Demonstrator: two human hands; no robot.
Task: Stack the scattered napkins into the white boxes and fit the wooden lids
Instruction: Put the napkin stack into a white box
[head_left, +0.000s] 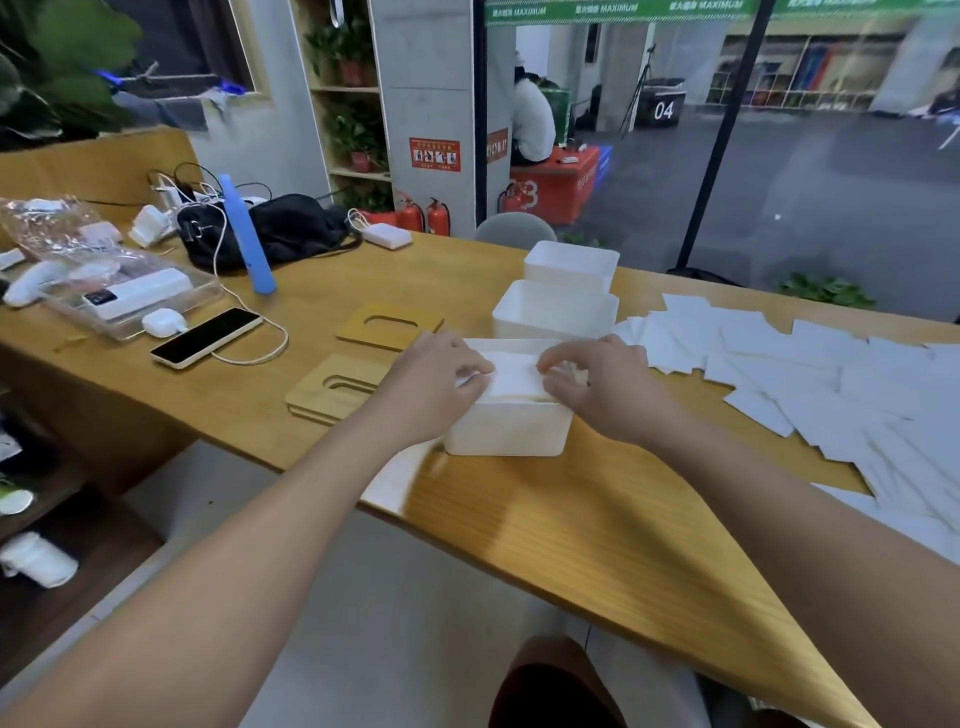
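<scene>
A white box (506, 426) is set on the wooden desk (545, 514), close to the desk's near edge, and every place here is told from this box. A small stack of napkins (511, 376) is held over the open top of the box, partly down inside it. The stack's left end is pinched by the left hand (434, 382), with the fingers curled around it. The stack's right end is pinched by the right hand (597, 387) in the same way. Just behind the box, a second white box (553, 312) is seen, and a third white box (571, 262) is seen just behind that one. Both are open on top. To the left of the box, two wooden lids are laid flat on the desk: a near lid (332, 387) just beside the left hand and a far lid (389, 325) a bit farther back. A long slot is cut in each lid. To the right of the box, many scattered napkins (831, 379) are spread over the desk. Far to the left of the box, a phone (208, 338) is laid flat with a cable plugged in.
</scene>
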